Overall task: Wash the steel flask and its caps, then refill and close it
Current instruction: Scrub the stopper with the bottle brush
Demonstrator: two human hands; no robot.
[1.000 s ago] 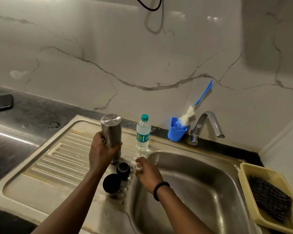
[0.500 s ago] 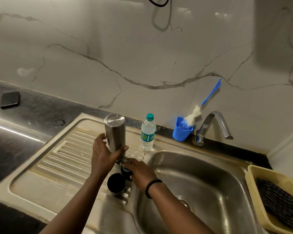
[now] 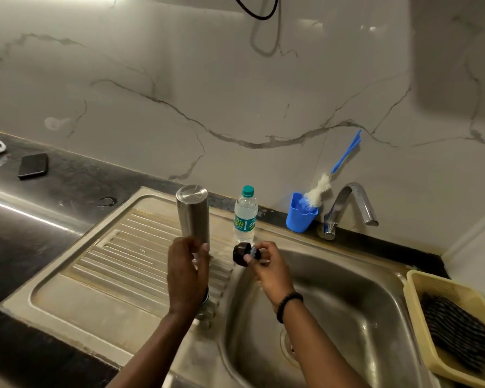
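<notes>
The steel flask (image 3: 193, 211) stands upside down on the ribbed drainboard (image 3: 118, 259), its flat base up. My left hand (image 3: 186, 273) grips its lower part. My right hand (image 3: 266, 266) holds the small black inner cap (image 3: 241, 254) just above the left rim of the sink basin, beside the flask. The larger cap, a dark steel-rimmed cup (image 3: 205, 297), is mostly hidden behind my left wrist on the drainboard.
A small water bottle (image 3: 245, 217) with a green lid stands behind the flask. A blue cup (image 3: 301, 217) holds a bottle brush (image 3: 319, 189) near the tap (image 3: 347, 208). A yellow basket (image 3: 420, 284) sits at right. A phone (image 3: 33, 165) lies on the dark counter.
My right hand reached to the small black cap on the drainboard, took it and lifted it up to the right. My left hand stayed on the inverted flask.
</notes>
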